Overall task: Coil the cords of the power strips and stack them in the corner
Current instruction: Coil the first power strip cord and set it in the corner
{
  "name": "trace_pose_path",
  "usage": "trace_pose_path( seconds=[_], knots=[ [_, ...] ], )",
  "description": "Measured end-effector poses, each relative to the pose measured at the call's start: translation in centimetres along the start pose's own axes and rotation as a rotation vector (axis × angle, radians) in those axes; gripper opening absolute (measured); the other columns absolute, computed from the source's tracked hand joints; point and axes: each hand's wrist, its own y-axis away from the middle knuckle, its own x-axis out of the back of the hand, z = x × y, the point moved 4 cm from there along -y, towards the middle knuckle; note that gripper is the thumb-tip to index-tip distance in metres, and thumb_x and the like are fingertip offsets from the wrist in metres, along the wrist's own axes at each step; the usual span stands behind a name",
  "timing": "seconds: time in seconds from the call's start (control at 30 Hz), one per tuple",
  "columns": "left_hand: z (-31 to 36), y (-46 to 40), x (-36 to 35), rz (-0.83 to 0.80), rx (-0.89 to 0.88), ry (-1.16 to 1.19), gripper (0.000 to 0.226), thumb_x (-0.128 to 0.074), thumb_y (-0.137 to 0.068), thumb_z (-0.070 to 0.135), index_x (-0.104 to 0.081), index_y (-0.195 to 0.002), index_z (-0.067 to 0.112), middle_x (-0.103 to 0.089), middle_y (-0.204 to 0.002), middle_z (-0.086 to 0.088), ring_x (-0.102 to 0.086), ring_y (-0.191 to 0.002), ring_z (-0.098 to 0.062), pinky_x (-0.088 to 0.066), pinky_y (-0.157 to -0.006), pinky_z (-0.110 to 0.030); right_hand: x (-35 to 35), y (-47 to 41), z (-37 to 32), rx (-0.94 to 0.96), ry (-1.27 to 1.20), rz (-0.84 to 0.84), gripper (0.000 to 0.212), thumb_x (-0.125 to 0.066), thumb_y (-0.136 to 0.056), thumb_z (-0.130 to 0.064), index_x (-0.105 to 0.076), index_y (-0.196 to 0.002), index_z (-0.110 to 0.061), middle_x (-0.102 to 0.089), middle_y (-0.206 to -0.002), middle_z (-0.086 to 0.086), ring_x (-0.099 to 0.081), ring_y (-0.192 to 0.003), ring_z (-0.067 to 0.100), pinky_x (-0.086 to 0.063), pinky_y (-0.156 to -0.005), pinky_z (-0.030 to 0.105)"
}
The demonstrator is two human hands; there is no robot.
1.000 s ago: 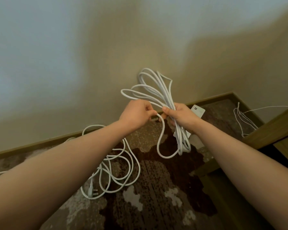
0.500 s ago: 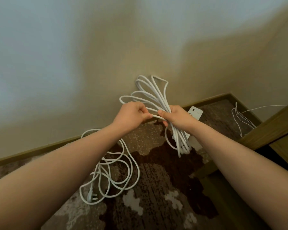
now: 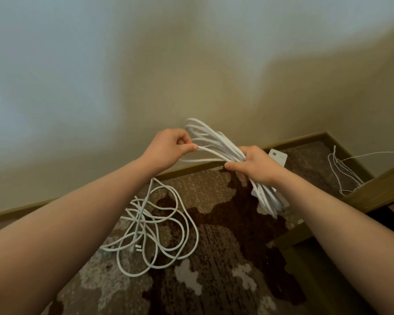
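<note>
White cord (image 3: 216, 144) is bunched into long loops and held up in the air in front of the wall (image 3: 191, 64). The bundle is gripped in the middle by the right hand (image 3: 252, 164), with the fingers curled tight around all the loops and the thumb tucked under them. One end of the loops sticks up past the fingers toward the left, and the other end hangs down below the hand. A single strand is pinched between the thumb and fingertips of the left hand (image 3: 168, 148), just beside the top of the bundle. The white power strip (image 3: 279, 156) is partly hidden behind the right hand, near the baseboard (image 3: 305, 139). A second cord (image 3: 159, 226) is left in loose, messy loops on the patterned carpet (image 3: 214, 269), below the left arm, with its plug (image 3: 135, 247) lying in the pile. Thin white wires (image 3: 341, 173) are seen in the far right corner, next to a wooden frame (image 3: 377, 189).
</note>
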Motion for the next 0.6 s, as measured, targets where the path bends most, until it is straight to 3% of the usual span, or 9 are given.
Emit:
trace_pose_path(
  seconds=[0.2,0.33,0.4,0.53,0.6],
  knots=[
    [-4.3,2.2,-0.3,-0.260,0.115,0.121,0.026,-0.053,-0.095,0.031,-0.066,-0.078,0.016,-0.053,-0.059,0.005,-0.046,-0.053,-0.009,-0.041,-0.058,-0.025,2.7,0.1,0.7,-0.045,-0.138,0.231,0.017,-0.073,-0.087,-0.026,-0.062,-0.075,-0.022,-0.049,-0.052,-0.005,-0.042,-0.044,0.009,-0.035,-0.044,0.023],
    [-4.9,4.5,-1.7,-0.590,0.230,0.184,0.031,-0.043,-0.099,0.029,-0.065,-0.083,0.014,-0.042,-0.050,0.006,-0.037,-0.046,-0.010,-0.035,-0.049,-0.022,2.5,0.0,1.3,-0.096,-0.104,0.204,0.021,-0.073,-0.088,-0.028,-0.060,-0.074,-0.016,-0.049,-0.052,-0.004,-0.043,-0.044,0.010,-0.036,-0.046,0.025],
    [-3.0,4.1,-1.4,-0.549,0.200,0.299,0.031,-0.043,-0.099,0.028,-0.065,-0.082,0.015,-0.038,-0.046,0.011,-0.033,-0.042,-0.007,-0.031,-0.044,-0.020,2.3,0.1,1.4,-0.101,-0.081,0.123,0.023,-0.070,-0.089,-0.029,-0.061,-0.074,-0.016,-0.052,-0.051,-0.004,-0.046,-0.045,0.011,-0.039,-0.048,0.025],
    [-0.7,0.8,1.0,-0.188,0.222,0.707,0.034,-0.039,-0.101,0.030,-0.057,-0.077,0.015,-0.030,-0.044,0.011,-0.022,-0.037,-0.005,-0.020,-0.037,-0.016,0.2,0.5,0.9,-0.062,-0.028,-0.029,0.024,-0.067,-0.092,-0.030,-0.061,-0.076,-0.013,-0.059,-0.053,0.000,-0.054,-0.048,0.015,-0.046,-0.051,0.024],
    [-1.5,0.5,0.8,-0.159,0.250,0.717,0.035,-0.037,-0.101,0.031,-0.056,-0.078,0.014,-0.030,-0.044,0.011,-0.022,-0.037,-0.006,-0.019,-0.037,-0.016,-0.3,0.5,0.6,-0.055,-0.037,-0.012,0.022,-0.067,-0.092,-0.027,-0.061,-0.078,-0.010,-0.058,-0.052,-0.001,-0.053,-0.046,0.012,-0.044,-0.049,0.021]
  ],
)
